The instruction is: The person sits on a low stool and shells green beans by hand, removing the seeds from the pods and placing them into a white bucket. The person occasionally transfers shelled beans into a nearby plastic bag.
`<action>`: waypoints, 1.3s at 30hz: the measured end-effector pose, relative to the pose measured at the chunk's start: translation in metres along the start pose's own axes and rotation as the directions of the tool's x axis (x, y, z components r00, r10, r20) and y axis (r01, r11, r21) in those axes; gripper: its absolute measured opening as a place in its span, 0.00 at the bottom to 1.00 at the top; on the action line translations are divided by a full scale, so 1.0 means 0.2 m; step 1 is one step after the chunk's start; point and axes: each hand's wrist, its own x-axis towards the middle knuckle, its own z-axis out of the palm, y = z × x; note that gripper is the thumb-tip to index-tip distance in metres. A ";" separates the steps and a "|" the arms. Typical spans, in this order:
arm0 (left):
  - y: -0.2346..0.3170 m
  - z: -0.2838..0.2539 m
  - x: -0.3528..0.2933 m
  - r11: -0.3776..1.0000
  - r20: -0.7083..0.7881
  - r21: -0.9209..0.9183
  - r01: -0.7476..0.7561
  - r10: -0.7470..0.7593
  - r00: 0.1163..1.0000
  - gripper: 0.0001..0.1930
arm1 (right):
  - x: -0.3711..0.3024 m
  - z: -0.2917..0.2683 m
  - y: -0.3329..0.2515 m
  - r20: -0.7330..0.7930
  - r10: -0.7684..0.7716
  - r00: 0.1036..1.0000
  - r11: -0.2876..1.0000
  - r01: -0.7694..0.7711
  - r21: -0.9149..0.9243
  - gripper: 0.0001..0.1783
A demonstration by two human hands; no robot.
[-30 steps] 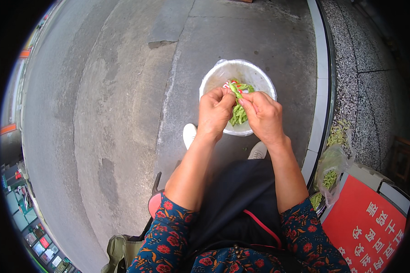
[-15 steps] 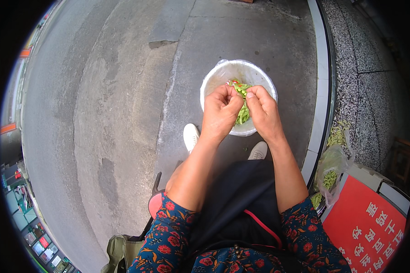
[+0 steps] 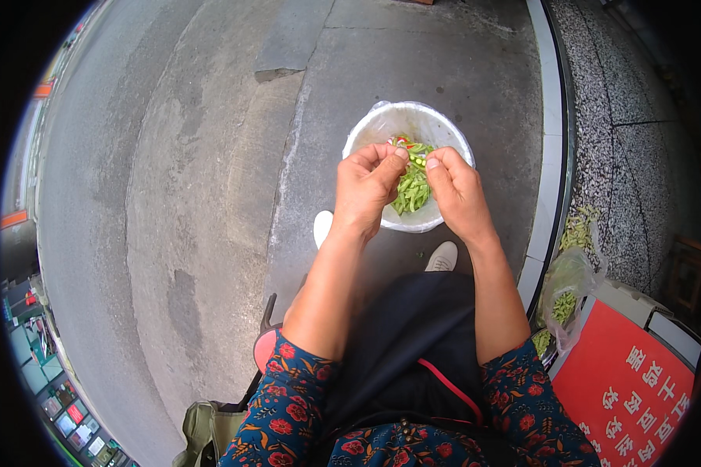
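Observation:
Above a white bucket (image 3: 358, 136) lined with clear plastic, my two hands pinch an opened green bean pod (image 3: 419, 161) between them. Pale green beans show inside the pod. My left hand (image 3: 368, 185) has its thumb and index finger closed at the pod's left end. At the other end, the thumb and fingers of my right hand (image 3: 459, 191) are closed too. Below, green pods and husks (image 3: 411, 194) lie in the bucket, with a few red and white scraps near its far side.
At the right stands a clear plastic bag (image 3: 572, 272) beside loose green pods (image 3: 578, 228). A red sign (image 3: 619, 381) with white writing is near it. My white shoes (image 3: 442, 258) rest just before the bucket. A khaki bag (image 3: 202, 428) sits at lower left.
My hands have drawn slightly apart, the left one shifting left. The pod between them shows more of its beans, and more husks show below.

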 end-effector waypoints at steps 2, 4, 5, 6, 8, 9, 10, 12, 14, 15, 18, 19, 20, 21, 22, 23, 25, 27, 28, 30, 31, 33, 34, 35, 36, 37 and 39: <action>0.00 -0.01 0.00 0.999 0.026 -0.032 0.023 -0.022 0.999 0.06 | 0.01 -0.01 0.01 0.057 0.130 0.990 0.972 -0.139 0.190 0.12; 0.00 -0.01 0.00 0.998 0.044 -0.051 0.039 -0.037 0.998 0.06 | 0.01 -0.01 0.01 0.118 0.046 0.992 0.980 -0.067 0.186 0.14; 0.00 -0.02 0.00 0.998 0.076 -0.031 0.057 -0.054 0.996 0.06 | 0.01 -0.02 0.00 0.145 0.013 0.989 0.983 -0.039 0.182 0.15; 0.01 -0.02 0.00 0.997 0.110 -0.013 0.071 -0.069 0.992 0.06 | 0.01 -0.02 0.00 0.182 0.046 0.982 0.971 -0.087 0.224 0.16; 0.01 -0.03 0.00 0.997 0.165 0.013 0.074 -0.075 0.983 0.06 | 0.01 -0.04 -0.01 0.266 0.087 0.960 0.939 -0.168 0.301 0.16; 0.01 -0.03 0.00 0.998 0.187 0.020 0.063 -0.065 0.980 0.07 | 0.01 -0.05 -0.02 0.297 0.147 0.943 0.905 -0.249 0.345 0.16; 0.01 -0.04 0.00 0.998 0.195 0.032 0.060 -0.065 0.979 0.07 | 0.01 -0.06 -0.02 0.336 0.189 0.923 0.864 -0.319 0.389 0.15; 0.01 -0.03 -0.01 0.999 0.217 0.043 0.017 -0.026 0.976 0.07 | 0.01 -0.06 -0.03 0.384 0.238 0.892 0.798 -0.405 0.446 0.14; 0.00 -0.02 -0.01 0.998 0.220 0.062 -0.012 -0.002 0.976 0.08 | 0.01 -0.06 -0.03 0.400 0.259 0.879 0.758 -0.442 0.480 0.13; 0.00 -0.02 -0.01 0.997 0.219 0.072 -0.024 0.008 0.976 0.08 | 0.01 -0.06 -0.03 0.406 0.260 0.876 0.750 -0.449 0.486 0.13; 0.00 -0.02 -0.01 0.995 0.213 0.089 -0.038 0.019 0.977 0.08 | 0.01 -0.06 -0.03 0.417 0.267 0.869 0.728 -0.465 0.504 0.13; 0.00 -0.02 -0.01 0.995 0.210 0.089 -0.039 0.019 0.978 0.08 | 0.01 -0.06 -0.03 0.415 0.272 0.868 0.721 -0.470 0.509 0.13; 0.00 -0.02 -0.01 0.995 0.213 0.094 -0.034 0.014 0.977 0.07 | 0.01 -0.06 -0.03 0.418 0.266 0.869 0.715 -0.468 0.519 0.13; 0.00 -0.02 -0.01 0.995 0.216 0.096 -0.029 0.008 0.976 0.07 | 0.01 -0.06 -0.03 0.418 0.280 0.864 0.712 -0.479 0.513 0.13; 0.00 -0.02 -0.01 0.994 0.207 0.103 -0.020 -0.002 0.978 0.06 | 0.01 -0.06 -0.03 0.422 0.282 0.862 0.711 -0.483 0.511 0.13; 0.00 -0.01 -0.01 0.995 0.209 0.097 -0.025 0.004 0.978 0.06 | 0.01 -0.06 -0.03 0.426 0.284 0.859 0.709 -0.488 0.509 0.13; 0.00 -0.01 -0.01 0.995 0.191 0.096 -0.026 0.007 0.982 0.06 | 0.01 -0.05 -0.02 0.409 0.271 0.871 0.730 -0.463 0.503 0.14; 0.00 -0.01 -0.02 0.991 0.197 0.127 -0.044 0.018 0.980 0.06 | 0.01 -0.04 -0.01 0.400 0.241 0.884 0.775 -0.423 0.469 0.14; 0.00 -0.01 -0.02 0.989 0.206 0.136 -0.064 0.035 0.978 0.06 | 0.01 -0.04 -0.01 0.402 0.217 0.890 0.809 -0.394 0.436 0.15; 0.00 -0.01 -0.02 0.995 0.227 0.096 -0.034 0.011 0.974 0.06 | 0.01 -0.04 0.00 0.417 0.197 0.887 0.817 -0.383 0.430 0.15; 0.00 -0.02 -0.02 0.997 0.241 0.072 -0.024 0.006 0.971 0.06 | 0.01 -0.04 0.00 0.430 0.200 0.881 0.794 -0.402 0.455 0.15; 0.00 -0.02 -0.02 0.999 0.242 0.048 -0.002 -0.010 0.970 0.06 | 0.01 -0.05 0.00 0.447 0.202 0.872 0.760 -0.427 0.490 0.15; 0.00 -0.02 -0.02 0.999 0.242 0.033 0.008 -0.016 0.970 0.05 | 0.01 -0.06 -0.01 0.450 0.203 0.870 0.750 -0.433 0.499 0.15; 0.00 -0.02 -0.02 0.999 0.236 0.040 0.006 -0.015 0.972 0.05 | 0.01 -0.06 -0.01 0.447 0.224 0.866 0.742 -0.449 0.498 0.15; 0.00 -0.01 -0.02 0.999 0.228 0.044 0.003 -0.013 0.973 0.05 | 0.01 -0.06 -0.02 0.451 0.218 0.865 0.726 -0.453 0.517 0.16; 0.00 -0.01 -0.02 0.999 0.221 0.049 0.001 -0.012 0.975 0.05 | 0.01 -0.06 -0.02 0.449 0.232 0.863 0.712 -0.465 0.526 0.16; 0.00 -0.01 -0.02 0.999 0.208 0.052 -0.008 -0.003 0.978 0.04 | 0.01 -0.06 -0.02 0.449 0.246 0.859 0.702 -0.478 0.528 0.16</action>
